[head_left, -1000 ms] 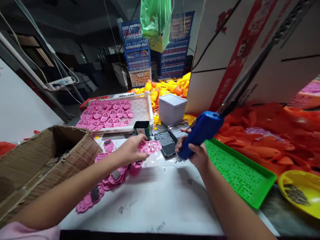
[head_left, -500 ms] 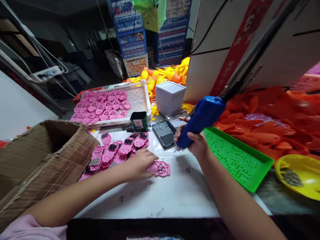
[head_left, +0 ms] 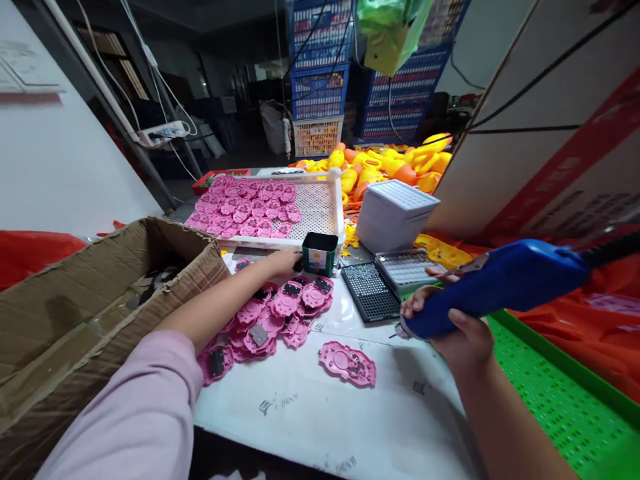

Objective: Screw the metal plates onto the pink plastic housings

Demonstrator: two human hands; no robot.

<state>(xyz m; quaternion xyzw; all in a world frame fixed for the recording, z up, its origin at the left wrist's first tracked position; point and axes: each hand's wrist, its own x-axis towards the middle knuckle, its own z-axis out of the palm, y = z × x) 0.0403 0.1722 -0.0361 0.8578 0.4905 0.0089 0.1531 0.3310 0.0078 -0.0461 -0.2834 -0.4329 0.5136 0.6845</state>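
Note:
My right hand is wrapped round a blue electric screwdriver, its bit pointing left and down over the table. Beside a dark green open container, my left hand reaches in among small black pieces. Its fingers look closed, but the fingertips are partly hidden and what they grip is unclear. A single pink plastic shell lies on the white tabletop in front of me, apart from both hands. Under and beside my left forearm is a pile of pink shells, several with black or grey rectangular parts on them.
A cardboard box stands at the left. Behind it, a white perforated tray bears rows of pink pieces. Near the middle lie a black grid tray and a grey-white block. A green tray is at the right.
My left hand has put the pink shell down on the tabletop and moved away to the green container. The screwdriver stays in my right hand, now tilted flatter. The view has turned right.

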